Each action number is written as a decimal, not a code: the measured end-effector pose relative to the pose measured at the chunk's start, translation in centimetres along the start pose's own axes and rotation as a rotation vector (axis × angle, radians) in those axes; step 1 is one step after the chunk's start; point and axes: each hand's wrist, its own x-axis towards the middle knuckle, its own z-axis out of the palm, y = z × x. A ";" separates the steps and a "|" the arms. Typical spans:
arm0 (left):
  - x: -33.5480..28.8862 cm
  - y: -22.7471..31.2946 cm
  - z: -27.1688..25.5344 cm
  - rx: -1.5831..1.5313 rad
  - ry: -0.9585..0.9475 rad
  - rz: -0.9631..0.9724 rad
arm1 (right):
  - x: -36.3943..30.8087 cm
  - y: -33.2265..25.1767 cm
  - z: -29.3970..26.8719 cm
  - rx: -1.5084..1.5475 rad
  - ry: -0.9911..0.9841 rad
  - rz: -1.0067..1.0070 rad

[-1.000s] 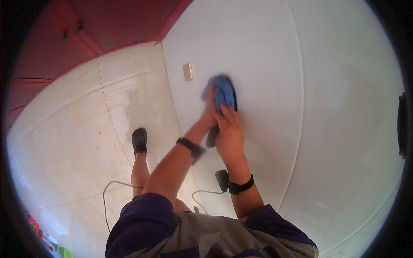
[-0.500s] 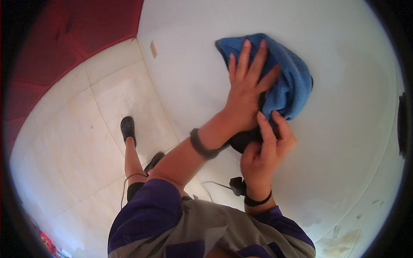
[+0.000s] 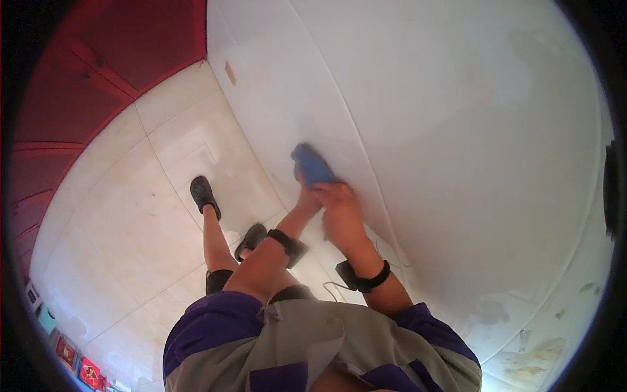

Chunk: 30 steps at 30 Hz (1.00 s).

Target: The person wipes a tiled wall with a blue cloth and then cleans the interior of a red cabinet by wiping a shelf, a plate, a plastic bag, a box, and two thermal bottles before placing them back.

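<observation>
A blue cloth (image 3: 315, 166), bunched small, lies against a smooth white wall-like surface (image 3: 470, 183), near its lower edge by the floor. My left hand (image 3: 309, 198) is at the cloth's near side and keeps hold of it; most of its fingers are hidden by the cloth and my right hand. Close beside it, my right hand (image 3: 343, 212) is closed, its fingertips at the cloth's near right edge. Dark bands with small black boxes sit on both of my forearms.
A small beige plate (image 3: 230, 72) is on the white surface at the upper left. Pale floor tiles (image 3: 130, 215) stretch left to red panels (image 3: 124, 49). My feet wear dark clogs (image 3: 204, 196). A thin cable (image 3: 332, 287) hangs by my right arm. Colourful items (image 3: 88, 372) stand at the lower left.
Both hands and the cloth have moved down and left along the white surface, toward the floor edge. The cloth was spread under my left hand's open fingers and now looks bunched smaller.
</observation>
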 end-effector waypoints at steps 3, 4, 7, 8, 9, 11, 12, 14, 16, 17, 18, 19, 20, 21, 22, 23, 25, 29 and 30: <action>-0.6 10.9 9.4 0.256 -0.099 0.186 | 2.9 -2.8 -6.2 0.003 0.160 -0.002; -0.9 15.9 13.2 0.272 -0.071 0.220 | 3.9 -4.1 -8.5 -0.039 0.299 -0.053; 0.0 27.0 19.6 0.704 -0.055 0.885 | 6.6 -7.3 -13.0 -0.110 0.497 -0.134; 1.1 29.2 20.4 0.887 -0.027 1.083 | 7.5 -7.6 -13.7 -0.167 0.593 -0.136; 1.6 30.5 20.9 0.883 -0.020 1.079 | 8.5 -8.0 -14.3 -0.223 0.688 -0.136; 2.3 31.5 20.6 0.876 -0.021 1.080 | 9.0 -7.3 -13.4 -0.280 0.654 -0.155; 2.9 30.9 19.5 0.908 -0.024 1.100 | 9.4 -6.8 -12.6 -0.335 0.617 -0.170; 3.9 29.2 16.8 0.897 -0.003 0.962 | 9.8 -5.4 -9.9 -0.356 0.573 -0.175; 3.9 28.6 13.8 0.837 0.158 0.630 | 10.7 -3.9 -6.2 -0.296 0.450 -0.190; 4.1 29.7 13.0 0.814 0.268 0.461 | 11.9 -4.1 -5.6 -0.286 0.459 -0.199; 4.6 30.5 11.5 0.825 0.276 0.474 | 13.0 -4.5 -5.0 -0.284 0.403 -0.140; 5.2 31.0 9.7 0.943 0.181 0.513 | 14.1 -4.8 -4.3 -0.279 0.349 -0.083; 5.2 32.6 8.6 1.063 0.081 0.545 | 15.1 -4.8 -3.7 -0.264 0.359 -0.091; 5.4 34.1 7.8 1.082 0.089 0.554 | 16.2 -4.6 -3.4 -0.256 0.313 -0.061; 5.3 36.3 7.4 1.090 0.052 0.586 | 17.2 -4.6 -3.2 -0.243 0.264 -0.025; 4.4 39.0 7.5 1.101 0.016 0.610 | 18.2 -5.5 -4.1 -0.140 0.299 -0.034; 2.7 44.7 7.1 1.183 -0.008 0.566 | 20.5 -6.9 -5.4 0.070 0.325 0.001; -0.5 55.4 3.3 1.483 0.055 0.502 | 25.1 -12.4 -6.6 0.392 0.211 0.005; -1.1 57.4 1.9 1.498 0.119 0.594 | 25.9 -14.5 -6.9 0.424 0.222 -0.002</action>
